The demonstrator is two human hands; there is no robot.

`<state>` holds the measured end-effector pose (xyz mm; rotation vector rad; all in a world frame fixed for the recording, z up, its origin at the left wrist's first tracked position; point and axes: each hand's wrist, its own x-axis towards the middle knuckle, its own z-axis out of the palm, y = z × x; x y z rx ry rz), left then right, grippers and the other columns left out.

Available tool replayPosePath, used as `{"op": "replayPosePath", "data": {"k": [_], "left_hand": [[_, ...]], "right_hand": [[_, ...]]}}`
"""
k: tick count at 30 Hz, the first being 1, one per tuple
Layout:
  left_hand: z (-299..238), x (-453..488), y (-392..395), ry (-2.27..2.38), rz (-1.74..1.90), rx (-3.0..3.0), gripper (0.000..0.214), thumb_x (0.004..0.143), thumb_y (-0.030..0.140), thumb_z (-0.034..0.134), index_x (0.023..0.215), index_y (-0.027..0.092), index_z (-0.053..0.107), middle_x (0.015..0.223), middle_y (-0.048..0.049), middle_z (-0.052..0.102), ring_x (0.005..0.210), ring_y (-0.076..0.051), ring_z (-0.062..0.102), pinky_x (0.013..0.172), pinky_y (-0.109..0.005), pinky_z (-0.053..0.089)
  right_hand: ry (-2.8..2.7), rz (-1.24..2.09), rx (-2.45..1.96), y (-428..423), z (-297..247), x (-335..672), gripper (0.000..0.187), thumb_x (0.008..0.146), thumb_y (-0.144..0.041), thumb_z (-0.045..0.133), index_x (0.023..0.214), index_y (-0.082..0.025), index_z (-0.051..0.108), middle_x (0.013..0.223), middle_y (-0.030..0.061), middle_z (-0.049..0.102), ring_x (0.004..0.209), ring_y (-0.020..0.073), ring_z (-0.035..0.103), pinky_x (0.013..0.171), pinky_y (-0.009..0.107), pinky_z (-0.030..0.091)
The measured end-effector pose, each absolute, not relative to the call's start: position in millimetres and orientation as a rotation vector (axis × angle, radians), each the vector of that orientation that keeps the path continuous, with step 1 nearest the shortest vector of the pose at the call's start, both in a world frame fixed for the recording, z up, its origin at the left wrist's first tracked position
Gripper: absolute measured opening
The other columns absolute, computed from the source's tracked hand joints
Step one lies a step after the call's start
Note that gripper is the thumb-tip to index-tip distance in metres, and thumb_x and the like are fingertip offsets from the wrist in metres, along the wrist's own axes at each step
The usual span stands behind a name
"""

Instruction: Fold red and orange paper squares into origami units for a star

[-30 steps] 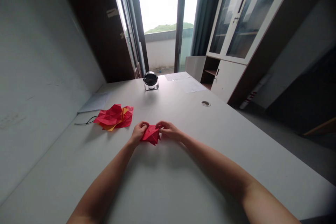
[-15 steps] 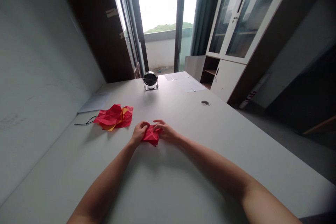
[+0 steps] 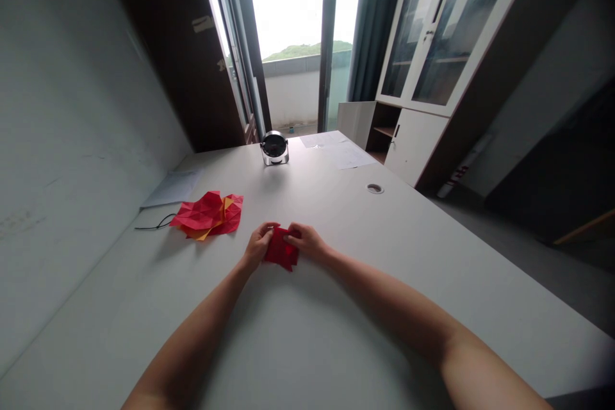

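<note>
Between my hands is a small piece of folded red paper, held up at the middle of the white table. Its lower edge is uneven, with a pointed corner toward me. My left hand grips its left side, thumb in front and fingers behind. On the other side my right hand pinches the upper right part, its thumb pressed on the face of the paper. The fingers behind the paper are partly hidden.
To the left lies a pile of creased red and orange paper with a black cord. White sheets rest by the wall. A round black device on a metal stand, more papers and a cable hole are farther back.
The folded paper has tilted up, so its creased star-patterned face no longer shows and a plainer darker face does. My right fingers have closed from spread to a pinch on it.
</note>
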<state>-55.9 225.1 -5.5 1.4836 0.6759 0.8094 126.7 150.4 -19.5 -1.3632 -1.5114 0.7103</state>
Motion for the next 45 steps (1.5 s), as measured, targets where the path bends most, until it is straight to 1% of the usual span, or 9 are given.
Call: {"op": "replayPosePath", "data": {"k": [5,8,13,16,18,20,30,37,45], "left_hand": [[-3.1,-57.2,224.7,0.681,0.828,1.573,0.042,0.087,0.052,0.057,0.101,0.014,0.069,0.087,-0.0065,0.07,0.073,-0.016,0.06,0.065,-0.025,0.047],[-5.2,-56.9,223.0,0.664,0.825,1.638,0.037,0.085,0.05,0.062,0.095,0.015,0.069,0.086,-0.0054,0.07,0.075,-0.016,0.061,0.067,-0.025,0.047],[-11.8,-56.1,223.1,0.685,0.811,1.691,0.03,0.084,0.044,0.065,0.09,0.016,0.07,0.083,-0.0047,0.07,0.075,-0.016,0.061,0.067,-0.025,0.047],[-12.2,-56.6,224.7,0.701,0.841,1.681,0.029,0.084,0.044,0.066,0.09,0.016,0.07,0.08,-0.004,0.069,0.072,-0.015,0.06,0.065,-0.024,0.047],[-11.1,-56.8,225.3,0.708,0.876,1.66,0.029,0.083,0.044,0.066,0.09,0.016,0.069,0.078,-0.0031,0.068,0.069,-0.014,0.059,0.063,-0.024,0.046],[-9.7,-56.8,225.4,0.706,0.902,1.632,0.03,0.082,0.044,0.067,0.089,0.015,0.069,0.077,-0.0026,0.068,0.067,-0.014,0.058,0.061,-0.023,0.045],[-9.3,-57.5,223.0,0.691,0.821,1.635,0.032,0.08,0.046,0.07,0.088,0.015,0.071,0.079,-0.0044,0.07,0.071,-0.016,0.061,0.063,-0.024,0.047],[-5.1,-58.1,225.0,0.773,0.917,1.563,0.032,0.076,0.047,0.072,0.084,0.016,0.072,0.075,-0.0029,0.069,0.066,-0.014,0.06,0.06,-0.023,0.046],[-6.6,-57.4,224.4,0.732,0.909,1.54,0.034,0.077,0.048,0.071,0.086,0.015,0.071,0.076,-0.003,0.069,0.066,-0.014,0.06,0.059,-0.023,0.047]], "right_hand": [[-1.51,0.65,-1.378,150.7,-21.7,125.9,0.016,0.081,-0.033,0.063,0.078,-0.019,0.055,0.066,-0.0052,0.052,0.061,0.0102,0.042,0.056,0.021,0.033],[-1.504,0.62,-1.376,150.4,-22.0,125.3,0.015,0.079,-0.032,0.065,0.081,-0.02,0.055,0.068,-0.0053,0.053,0.062,0.0105,0.044,0.057,0.021,0.034],[-1.454,0.679,-1.337,150.7,-19.6,125.9,0.02,0.082,-0.036,0.065,0.096,-0.022,0.06,0.066,-0.0051,0.054,0.059,0.0112,0.046,0.056,0.022,0.036],[-1.435,0.719,-1.324,152.0,-19.0,127.7,0.021,0.084,-0.04,0.063,0.087,-0.02,0.063,0.065,-0.003,0.057,0.06,0.0117,0.047,0.056,0.022,0.037],[-1.402,0.751,-1.322,153.3,-19.8,128.8,0.026,0.084,-0.043,0.063,0.077,-0.018,0.062,0.065,-0.0017,0.058,0.06,0.0119,0.048,0.055,0.022,0.037],[-1.36,0.78,-1.315,154.4,-21.1,129.4,0.029,0.084,-0.045,0.063,0.074,-0.018,0.061,0.064,-0.0017,0.058,0.06,0.012,0.049,0.054,0.022,0.036],[-1.35,0.827,-1.264,151.8,-19.4,127.3,0.03,0.084,-0.046,0.062,0.075,-0.018,0.062,0.064,-0.0023,0.058,0.059,0.0118,0.049,0.054,0.022,0.036],[-1.256,0.791,-1.258,155.7,-21.6,129.9,0.031,0.083,-0.048,0.062,0.075,-0.018,0.062,0.059,-0.0031,0.055,0.056,0.0116,0.048,0.053,0.023,0.036],[-1.148,0.807,-1.22,156.6,-22.6,131.5,0.033,0.082,-0.05,0.063,0.075,-0.018,0.062,0.064,-0.001,0.06,0.059,0.0129,0.053,0.055,0.024,0.041]]}}
